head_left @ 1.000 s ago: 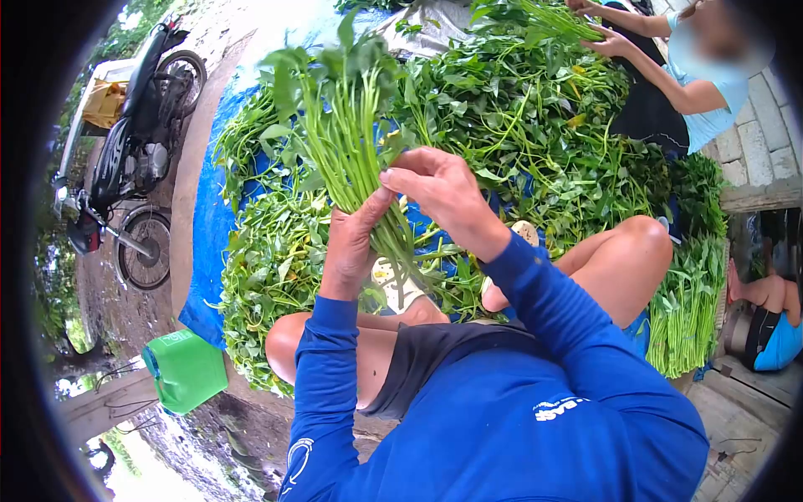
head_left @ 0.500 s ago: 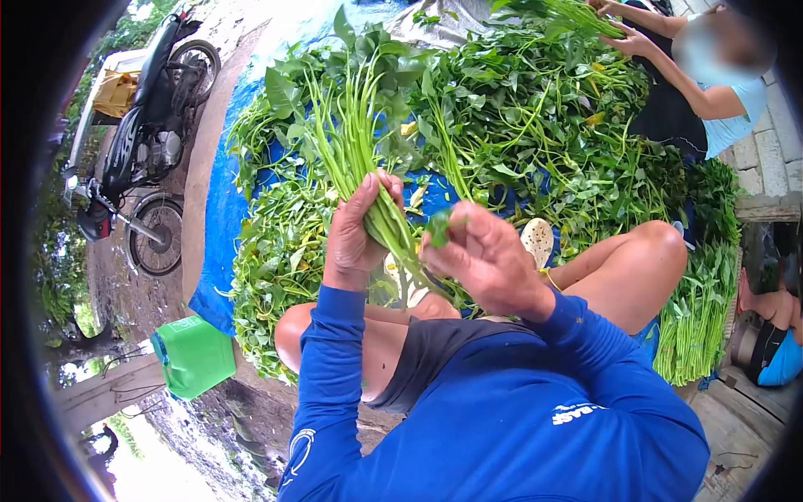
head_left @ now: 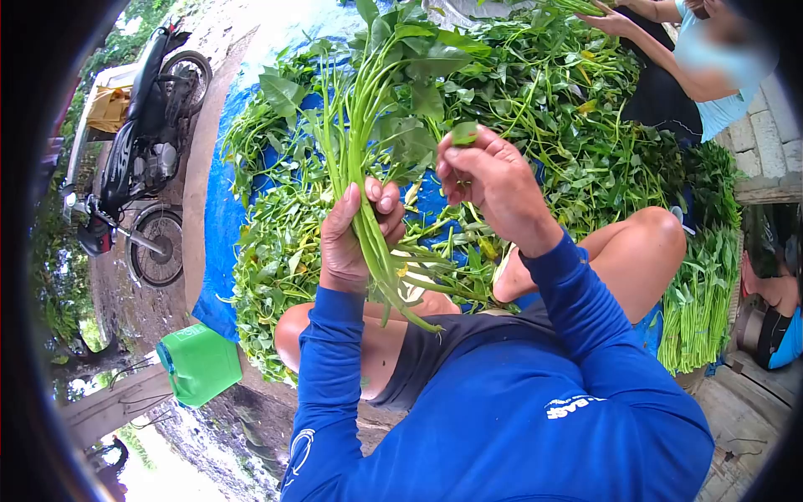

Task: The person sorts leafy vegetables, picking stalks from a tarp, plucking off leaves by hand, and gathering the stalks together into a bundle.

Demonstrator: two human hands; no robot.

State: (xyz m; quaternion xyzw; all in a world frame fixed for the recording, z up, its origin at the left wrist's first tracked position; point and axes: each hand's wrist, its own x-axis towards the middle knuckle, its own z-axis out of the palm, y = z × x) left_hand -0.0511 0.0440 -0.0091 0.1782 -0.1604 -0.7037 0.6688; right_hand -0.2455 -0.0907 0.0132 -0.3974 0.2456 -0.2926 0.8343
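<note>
A bunch of water spinach (head_left: 358, 138) stands upright in my left hand (head_left: 350, 238), its leaves at the top and the cut stem ends hanging below my fist. To the right of the bunch, apart from it, my right hand (head_left: 502, 184) is raised with thumb and fingers pinched on a small green leaf (head_left: 463, 132). Loose water spinach (head_left: 569, 184) lies in a wide heap in front of me and around my crossed legs. Beneath it shows a blue tarp (head_left: 219, 251).
A green plastic container (head_left: 199, 361) stands at the left near a parked motorcycle (head_left: 138, 155). Sorted bundles of stems (head_left: 694, 322) lie at my right. Across the heap, another person (head_left: 694, 75) holds greens in both hands. One more person (head_left: 778, 318) shows at the right edge.
My right hand has moved up and away from the stems, with the small leaf in its fingers. My left hand still grips the bunch, slightly lower. The other person's hands have shifted upward.
</note>
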